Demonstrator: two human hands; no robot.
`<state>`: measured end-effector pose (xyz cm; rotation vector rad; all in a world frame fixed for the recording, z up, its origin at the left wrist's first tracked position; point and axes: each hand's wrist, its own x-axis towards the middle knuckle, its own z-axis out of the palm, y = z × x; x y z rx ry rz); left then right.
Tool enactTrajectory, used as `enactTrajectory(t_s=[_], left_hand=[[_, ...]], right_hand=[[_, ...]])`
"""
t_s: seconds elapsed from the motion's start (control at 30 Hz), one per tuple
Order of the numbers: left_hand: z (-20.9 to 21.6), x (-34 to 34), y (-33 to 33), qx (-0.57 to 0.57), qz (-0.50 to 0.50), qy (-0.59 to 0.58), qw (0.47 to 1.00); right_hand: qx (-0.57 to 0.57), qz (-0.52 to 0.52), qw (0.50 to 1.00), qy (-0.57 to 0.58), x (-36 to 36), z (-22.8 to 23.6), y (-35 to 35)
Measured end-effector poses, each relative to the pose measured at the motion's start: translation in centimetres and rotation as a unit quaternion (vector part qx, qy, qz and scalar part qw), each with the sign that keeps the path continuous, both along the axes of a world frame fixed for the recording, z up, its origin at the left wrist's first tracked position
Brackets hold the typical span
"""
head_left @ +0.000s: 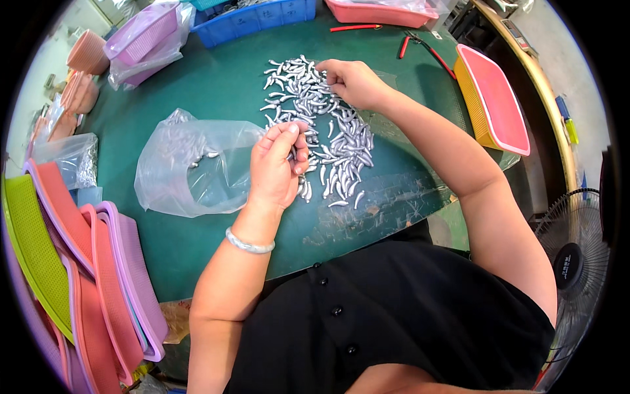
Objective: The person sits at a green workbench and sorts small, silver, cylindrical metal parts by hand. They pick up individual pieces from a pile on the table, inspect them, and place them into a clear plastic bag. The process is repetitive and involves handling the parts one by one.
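A loose spread of small curved silver pieces (351,148), shaped like little fish, lies across the green tabletop in front of me. My left hand (282,161) is closed over the near left side of the spread, thumb pressed against the curled fingers; what it grips is mostly hidden. Over the far right side, my right hand (354,82) has its fingers curled down at the pieces, and its fingertips' hold cannot be made out. Beside my left hand lies a clear plastic bag (223,174), its mouth toward that hand, with more silver pieces inside.
Stacked purple, pink and green baskets (134,269) crowd the left edge. Along the back stand a blue crate (256,25) and a pink basket (380,14). Red-handled pliers (430,49) lie at the back right, near a yellow-and-pink basket (489,98). A fan (571,256) stands right.
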<state>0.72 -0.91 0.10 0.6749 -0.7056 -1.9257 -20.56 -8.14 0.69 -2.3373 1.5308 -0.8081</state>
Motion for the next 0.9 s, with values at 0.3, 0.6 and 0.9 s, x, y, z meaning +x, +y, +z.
enactTrajectory(t_s=[0.3,0.6,0.9], left_hand=[[0.0,-0.5,0.4,-0.067,0.014,-0.051,0.996],[0.3,-0.8,0.9,-0.148,0.037,-0.134,0.979],[0.5,-0.9,1.1,-0.179,0.043,-0.165,0.969]], right_hand=[[0.326,0.076,0.79,-0.513,2.4,1.2,5.2],[0.355,0.1,0.745,-0.555,3.9,0.9,7.2],[0.342,0.091,0.767,-0.535,4.1,1.3,7.9]])
